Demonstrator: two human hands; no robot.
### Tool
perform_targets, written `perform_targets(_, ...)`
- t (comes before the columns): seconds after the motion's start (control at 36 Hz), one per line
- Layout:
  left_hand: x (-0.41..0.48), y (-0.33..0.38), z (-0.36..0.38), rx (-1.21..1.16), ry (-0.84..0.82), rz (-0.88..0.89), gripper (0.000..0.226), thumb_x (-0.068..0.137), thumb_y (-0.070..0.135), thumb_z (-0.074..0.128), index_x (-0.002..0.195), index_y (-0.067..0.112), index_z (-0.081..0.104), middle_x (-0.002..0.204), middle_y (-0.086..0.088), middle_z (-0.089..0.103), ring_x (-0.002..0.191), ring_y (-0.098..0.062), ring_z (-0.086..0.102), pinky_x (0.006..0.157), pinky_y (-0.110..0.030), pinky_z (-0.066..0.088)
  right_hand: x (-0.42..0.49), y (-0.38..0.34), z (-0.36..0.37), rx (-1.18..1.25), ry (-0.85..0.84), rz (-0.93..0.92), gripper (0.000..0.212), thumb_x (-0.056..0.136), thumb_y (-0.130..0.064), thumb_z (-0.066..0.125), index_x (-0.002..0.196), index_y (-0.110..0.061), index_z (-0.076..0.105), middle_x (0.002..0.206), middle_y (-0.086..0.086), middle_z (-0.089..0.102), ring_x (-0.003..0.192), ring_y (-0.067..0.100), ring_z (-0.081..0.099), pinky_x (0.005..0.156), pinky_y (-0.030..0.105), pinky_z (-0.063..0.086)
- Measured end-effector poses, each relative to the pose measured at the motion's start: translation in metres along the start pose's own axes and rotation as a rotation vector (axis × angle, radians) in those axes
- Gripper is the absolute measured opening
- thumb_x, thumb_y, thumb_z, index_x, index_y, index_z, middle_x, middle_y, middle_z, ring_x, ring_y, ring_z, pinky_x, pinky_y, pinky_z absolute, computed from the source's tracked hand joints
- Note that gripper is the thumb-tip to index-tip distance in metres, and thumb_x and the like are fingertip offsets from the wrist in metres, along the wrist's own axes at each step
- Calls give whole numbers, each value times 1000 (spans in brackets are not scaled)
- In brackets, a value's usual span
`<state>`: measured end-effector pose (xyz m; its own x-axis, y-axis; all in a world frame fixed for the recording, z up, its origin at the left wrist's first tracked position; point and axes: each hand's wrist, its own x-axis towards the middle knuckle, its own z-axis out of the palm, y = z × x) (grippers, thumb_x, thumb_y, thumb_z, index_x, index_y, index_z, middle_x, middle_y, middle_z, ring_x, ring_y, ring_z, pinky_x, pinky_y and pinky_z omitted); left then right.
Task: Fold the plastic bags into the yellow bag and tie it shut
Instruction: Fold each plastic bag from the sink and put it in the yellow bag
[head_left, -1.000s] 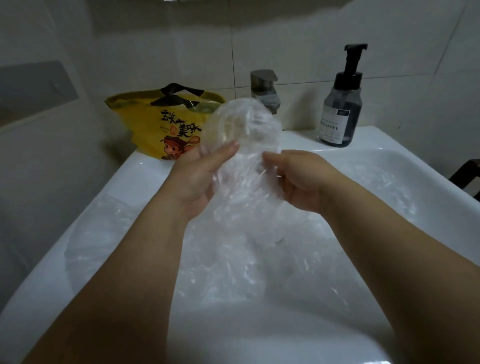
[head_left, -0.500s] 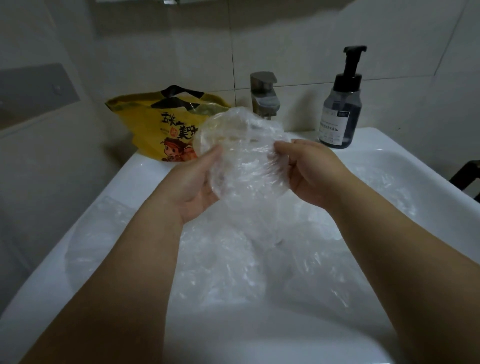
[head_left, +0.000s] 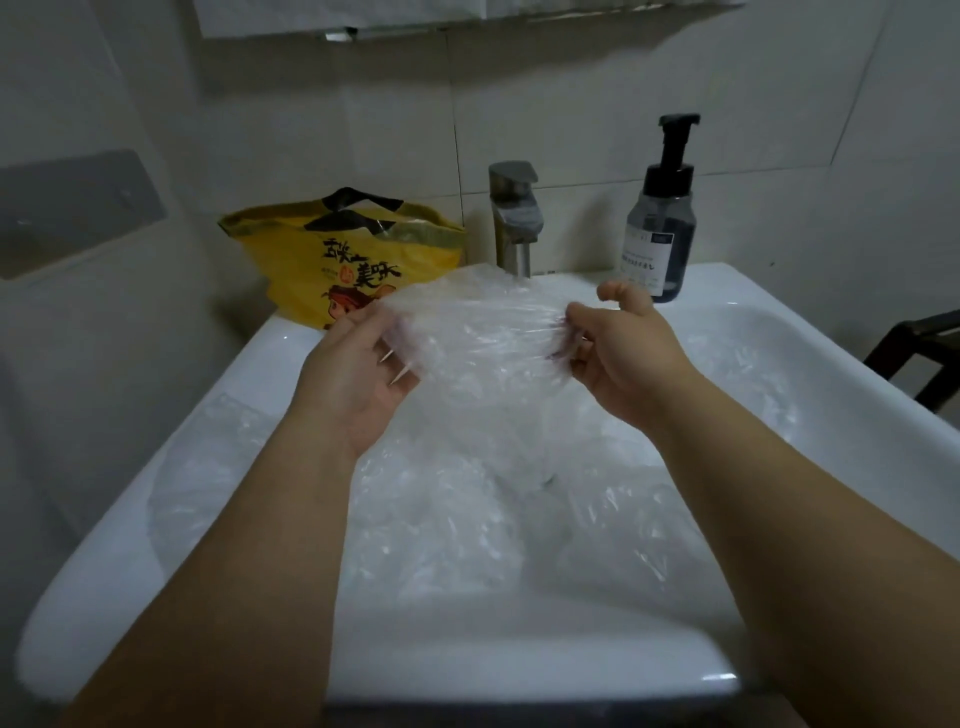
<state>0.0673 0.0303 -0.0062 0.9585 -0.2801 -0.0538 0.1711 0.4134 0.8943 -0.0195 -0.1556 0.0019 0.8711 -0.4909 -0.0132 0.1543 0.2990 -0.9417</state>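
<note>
Plastic bag (head_left: 478, 327) spans crosswise, ends pinched by left hand (head_left: 358, 369) and right hand (head_left: 623, 353). Yellow bag (head_left: 332, 260) stands at the far-left corner of the sink (head_left: 753, 291), nearest the left hand.

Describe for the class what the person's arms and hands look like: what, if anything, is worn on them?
No sleeve shows on the left forearm or the right forearm; both are bare to the frame's edge. The left hand and right hand are ungloved, with no ring, watch or bracelet visible.

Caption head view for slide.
Left hand and right hand pinch a clear plastic bag over the sink; yellow bag behind.
</note>
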Motion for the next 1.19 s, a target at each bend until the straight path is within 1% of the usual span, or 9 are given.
perform_targets(0.14, -10, 0, 3, 95, 2, 126, 49, 99, 30, 54, 144, 35, 35, 133, 1, 56, 113, -23, 61, 90, -44, 54, -7, -2, 0, -109, -76, -34, 29, 96, 1, 44, 97, -20, 64, 94, 12, 61, 81, 25, 55, 73, 34, 50)
perform_targets(0.28, -16, -3, 5, 345, -2, 170, 21, 94, 15, 61, 98, 32, 71, 118, 6, 67, 116, -19, 60, 100, -44, 49, -10, 0, -1, -234, -104, -25, 43, 91, 5, 55, 132, -7, 52, 113, 7, 60, 96, 24, 62, 79, 27, 54)
perform_targets(0.39, -13, -7, 5, 476, 18, 226, 32, 92, 9, 64, 119, 26, 64, 110, 11, 64, 109, -13, 60, 92, -31, 50, -9, 2, -4, -400, -83, -98, 62, 82, 11, 63, 139, -9, 47, 142, 12, 47, 91, 12, 60, 70, 20, 53)
perform_targets(0.5, -11, -11, -2, 741, 66, 358, 39, 86, 11, 71, 123, 20, 63, 118, 3, 63, 110, -13, 58, 97, -26, 47, -6, 5, -4, -621, -33, -165, 54, 85, -2, 68, 136, -13, 52, 137, 9, 54, 102, 14, 59, 74, 15, 47)
perform_targets(0.58, -13, -14, -3, 867, 69, 429, 17, 85, 18, 74, 100, 19, 69, 93, 8, 63, 84, -3, 57, 73, -10, 45, -5, 6, -5, -678, 15, -164, 36, 88, -13, 67, 124, -13, 62, 111, 6, 65, 90, 21, 65, 77, 22, 51)
perform_targets(0.67, -14, -10, -2, 792, 78, 401, 8, 87, 21, 71, 82, 21, 64, 81, 10, 59, 76, -2, 53, 66, -13, 43, -4, 4, -6, -661, 11, -141, 15, 90, -20, 64, 102, -11, 66, 88, 4, 66, 80, 18, 61, 70, 25, 49)
perform_targets(0.86, -14, 1, 6, 179, -41, 87, 7, 95, 5, 56, 96, 11, 60, 100, -8, 64, 104, -25, 60, 98, -37, 50, -6, -1, 0, -213, -62, -38, 12, 96, -13, 54, 100, -4, 61, 99, 16, 61, 93, 29, 59, 89, 38, 49)
perform_targets(1.11, -11, 3, 3, 153, 42, 102, 12, 93, 3, 59, 99, 13, 59, 90, -5, 63, 80, -13, 59, 68, -21, 56, -7, -1, 0, -291, 131, -171, 7, 94, -25, 58, 95, -18, 60, 95, 2, 61, 100, 33, 62, 88, 47, 55)
perform_targets(1.19, -8, 3, 0, 250, 160, 136, 11, 92, 7, 63, 98, 17, 61, 93, -4, 63, 86, -13, 60, 70, -23, 54, -8, -3, -3, -318, 183, -230, 11, 92, -26, 62, 87, -16, 60, 99, 13, 64, 101, 35, 62, 83, 43, 57)
